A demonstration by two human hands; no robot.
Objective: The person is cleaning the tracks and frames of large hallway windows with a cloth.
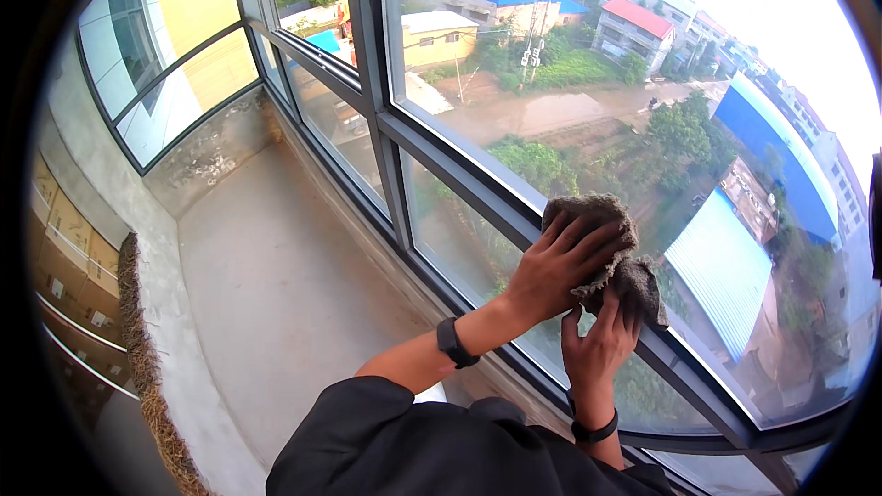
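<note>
Pressing over a bunched grey-brown cloth (593, 209), the left hand (559, 271) lies with fingers extended across its upper part, laid on it rather than closed around it. Just below and to the right, the right hand (604, 345) bends its fingers over the lower part, thumb near the ragged edge; whether it pinches the fabric I cannot tell. The cloth sits at the lower edge of the large upper pane (570, 119), over the dark window rail (459, 179); the folds hide whether it is one piece or two.

From the hands, the rail runs up and left to the upright post (367, 46), with a long stretch of its edge between them. The pane spreads above and to the right of the cloth, giving the hands wide room along the glass. On the left wrist is a black watch (457, 342), well apart from the cloth; a black band (595, 429) circles the right wrist.

Left of the window, the grey floor (276, 239) forms a passage to the far corner, bounded opposite by a grey wall (184, 349) edged with a brown fibrous strip (138, 340).
</note>
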